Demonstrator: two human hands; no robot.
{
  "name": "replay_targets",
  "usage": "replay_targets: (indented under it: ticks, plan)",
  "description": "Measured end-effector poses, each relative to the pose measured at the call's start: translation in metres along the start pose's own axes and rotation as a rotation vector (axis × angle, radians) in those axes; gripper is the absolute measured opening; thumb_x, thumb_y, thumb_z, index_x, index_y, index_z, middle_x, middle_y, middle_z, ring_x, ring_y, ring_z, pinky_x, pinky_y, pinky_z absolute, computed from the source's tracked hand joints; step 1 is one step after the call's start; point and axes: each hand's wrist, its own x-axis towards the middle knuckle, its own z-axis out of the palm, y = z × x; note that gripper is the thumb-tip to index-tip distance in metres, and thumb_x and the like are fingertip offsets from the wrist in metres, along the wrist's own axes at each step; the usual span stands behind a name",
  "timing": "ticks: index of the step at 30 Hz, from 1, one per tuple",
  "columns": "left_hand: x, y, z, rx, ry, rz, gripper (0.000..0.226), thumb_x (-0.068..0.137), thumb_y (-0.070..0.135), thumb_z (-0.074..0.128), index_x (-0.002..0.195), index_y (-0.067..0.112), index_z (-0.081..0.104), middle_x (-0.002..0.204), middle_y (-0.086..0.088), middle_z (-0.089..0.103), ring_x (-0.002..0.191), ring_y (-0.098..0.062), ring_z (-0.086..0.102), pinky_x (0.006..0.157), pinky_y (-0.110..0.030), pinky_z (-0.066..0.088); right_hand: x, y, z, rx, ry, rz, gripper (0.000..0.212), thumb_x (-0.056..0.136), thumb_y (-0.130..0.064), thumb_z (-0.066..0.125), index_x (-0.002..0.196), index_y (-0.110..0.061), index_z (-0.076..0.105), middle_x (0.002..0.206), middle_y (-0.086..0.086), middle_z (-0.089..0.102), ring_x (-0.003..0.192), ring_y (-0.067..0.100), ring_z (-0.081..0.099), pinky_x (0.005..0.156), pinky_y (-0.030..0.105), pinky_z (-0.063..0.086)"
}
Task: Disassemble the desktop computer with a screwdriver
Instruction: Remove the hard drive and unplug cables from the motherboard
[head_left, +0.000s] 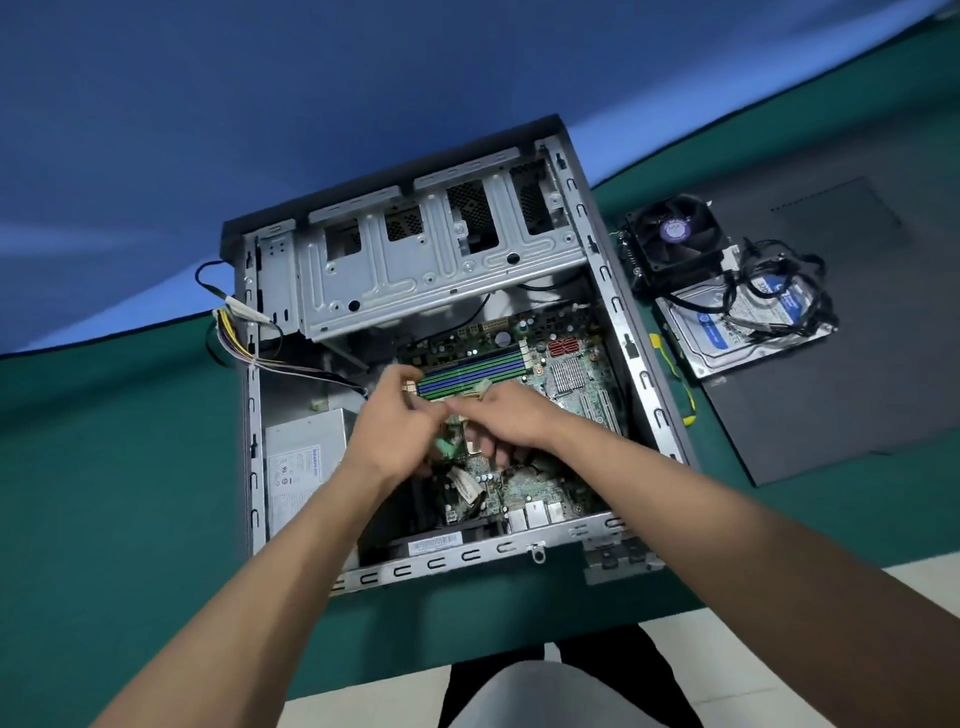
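Note:
The open desktop case (644, 374) lies flat on the green table, its green motherboard (566, 364) exposed. Blue and green memory slots (467, 371) run across the board just beyond my fingers. My left hand (400, 421) and my right hand (506, 415) meet over the middle of the board, both pinching a small pale cable connector (480, 391) with its wires. Below my hands the processor socket area is mostly hidden. No screwdriver is in view.
A grey power supply (298, 467) sits in the case's near-left corner, a metal drive cage (431, 260) at the far end. Loose wires (231, 332) hang over the left wall. On a black panel (831, 395) to the right lie a cooler fan (675, 239), a hard drive (737, 332) and cables.

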Motion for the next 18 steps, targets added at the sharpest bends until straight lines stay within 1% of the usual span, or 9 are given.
replay_targets:
  ticks: [1, 2, 4, 5, 8, 10, 12, 15, 18]
  plan:
    - [0.000, 0.000, 0.000, -0.001, 0.013, -0.011, 0.009, 0.086, 0.012, 0.058, 0.094, 0.013, 0.052, 0.080, -0.011, 0.065, 0.051, -0.021, 0.058, 0.051, -0.043, 0.053, 0.000, 0.002, -0.001, 0.037, 0.045, 0.026, 0.046, 0.094, -0.051, 0.045, 0.072, -0.013, 0.061, 0.056, -0.001, 0.062, 0.043, 0.013, 0.057, 0.057, 0.029, 0.053]
    - [-0.001, -0.001, 0.001, 0.064, -0.016, -0.028, 0.005, 0.086, 0.009, 0.055, 0.083, 0.011, 0.057, 0.071, -0.010, 0.065, 0.045, -0.017, 0.055, 0.047, -0.038, 0.053, 0.000, 0.004, -0.002, 0.057, 0.095, 0.063, 0.051, 0.095, -0.053, 0.042, 0.073, -0.011, 0.062, 0.054, 0.000, 0.061, 0.043, 0.016, 0.057, 0.062, 0.033, 0.055]
    - [-0.001, -0.006, 0.006, 0.244, -0.181, -0.077, 0.016, 0.087, 0.011, 0.057, 0.075, 0.006, 0.066, 0.058, -0.007, 0.062, 0.039, -0.012, 0.048, 0.045, -0.027, 0.046, 0.001, 0.007, -0.004, 0.023, 0.158, 0.118, 0.053, 0.097, -0.048, 0.040, 0.072, -0.008, 0.063, 0.051, 0.001, 0.059, 0.041, 0.017, 0.055, 0.058, 0.030, 0.053]
    - [-0.002, -0.009, 0.009, 0.331, -0.275, -0.103, 0.019, 0.086, 0.017, 0.061, 0.079, 0.002, 0.070, 0.060, -0.009, 0.062, 0.044, -0.014, 0.050, 0.050, -0.027, 0.048, 0.000, 0.008, -0.004, -0.013, 0.155, 0.134, 0.049, 0.097, -0.043, 0.043, 0.071, -0.007, 0.064, 0.051, 0.002, 0.059, 0.039, 0.016, 0.053, 0.052, 0.027, 0.050]
    - [-0.001, -0.019, 0.020, 0.625, -0.429, -0.166, 0.029, 0.084, 0.031, 0.065, 0.085, 0.003, 0.070, 0.075, -0.008, 0.064, 0.072, -0.023, 0.061, 0.076, -0.033, 0.051, -0.001, 0.008, -0.002, -0.116, 0.035, 0.168, 0.035, 0.094, -0.021, 0.049, 0.068, -0.004, 0.064, 0.052, 0.004, 0.058, 0.035, 0.015, 0.049, 0.043, 0.021, 0.044]
    - [0.001, -0.027, 0.029, 0.748, -0.513, -0.207, 0.025, 0.087, 0.029, 0.062, 0.091, 0.005, 0.068, 0.090, -0.008, 0.065, 0.086, -0.025, 0.062, 0.079, -0.032, 0.050, -0.001, 0.008, 0.000, -0.144, -0.025, 0.186, 0.032, 0.093, -0.017, 0.051, 0.068, -0.003, 0.065, 0.051, 0.004, 0.057, 0.038, 0.016, 0.049, 0.044, 0.023, 0.045]
    - [0.005, -0.031, 0.039, 0.796, -0.555, -0.218, 0.027, 0.089, 0.025, 0.060, 0.102, 0.003, 0.066, 0.108, -0.010, 0.064, 0.091, -0.024, 0.059, 0.080, -0.031, 0.047, 0.000, 0.008, 0.000, -0.167, -0.039, 0.190, 0.030, 0.093, -0.018, 0.052, 0.068, -0.004, 0.064, 0.053, 0.005, 0.057, 0.040, 0.017, 0.049, 0.045, 0.025, 0.045]
    - [0.011, -0.031, 0.046, 0.847, -0.585, -0.226, 0.026, 0.093, 0.015, 0.053, 0.112, 0.003, 0.064, 0.121, -0.011, 0.060, 0.105, -0.024, 0.058, 0.089, -0.029, 0.045, 0.001, 0.007, -0.002, -0.176, -0.046, 0.191, 0.027, 0.092, -0.020, 0.054, 0.071, -0.005, 0.064, 0.059, 0.006, 0.059, 0.041, 0.017, 0.050, 0.046, 0.025, 0.046]
    - [0.017, -0.030, 0.048, 0.886, -0.632, -0.225, 0.019, 0.091, 0.009, 0.055, 0.107, 0.006, 0.065, 0.121, -0.011, 0.062, 0.095, -0.019, 0.056, 0.086, -0.025, 0.043, 0.003, 0.003, -0.001, -0.179, -0.041, 0.151, 0.027, 0.088, -0.029, 0.059, 0.077, -0.005, 0.066, 0.063, 0.007, 0.062, 0.046, 0.021, 0.054, 0.051, 0.027, 0.048]
